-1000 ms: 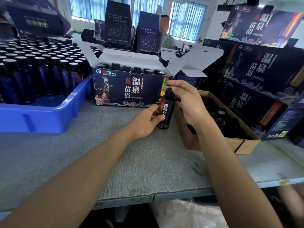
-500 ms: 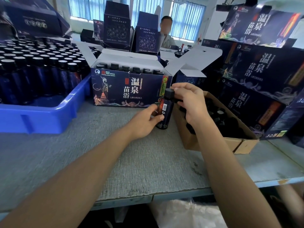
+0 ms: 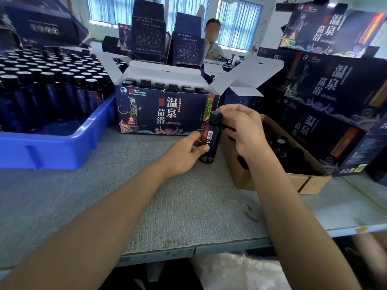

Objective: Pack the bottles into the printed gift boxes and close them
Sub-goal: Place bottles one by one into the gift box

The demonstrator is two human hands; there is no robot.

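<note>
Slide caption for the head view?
Left hand holds a bottle; right hand grips its cap before the open gift box.

Daylit workroom.
Blue-blinded windows (image 3: 238, 24) line the white far wall (image 3: 271, 30); the grey worktop (image 3: 146, 195) looks felt-covered, perhaps.

Only the two arms are seen of the person's body. The left forearm (image 3: 100, 216) and the right forearm (image 3: 293, 206) are shown bare along all their visible length, and the left hand (image 3: 184, 152) and the right hand (image 3: 243, 130) are likewise left uncovered, fingers and wrists included.
</note>
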